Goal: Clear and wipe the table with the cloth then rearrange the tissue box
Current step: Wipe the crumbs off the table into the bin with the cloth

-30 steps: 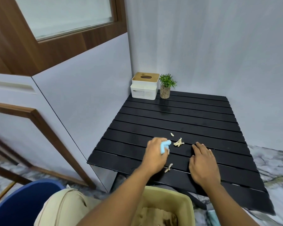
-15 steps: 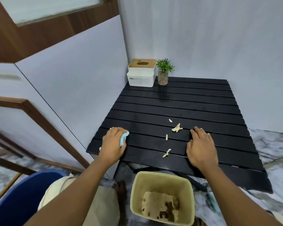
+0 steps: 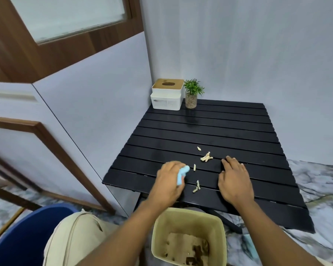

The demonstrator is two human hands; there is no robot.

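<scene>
On the black slatted counter [image 3: 229, 127] I count four small patches of pale scraps [image 3: 206, 157], lying between my two grips near the front edge. One tissue box [image 3: 167, 96] stands in the far left corner, with one potted plant [image 3: 192, 93] just beside it. One tan bin [image 3: 196, 211] sits below the near edge. My left grip [image 3: 169, 179] is clenched round the light blue cloth [image 3: 182, 175]; my right grip [image 3: 235, 181] lies released, palm down on the slats.

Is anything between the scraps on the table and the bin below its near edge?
Nothing visible does. The scraps lie between the left hand, gripping the cloth, and the flat right hand; the bin stands open below.
</scene>
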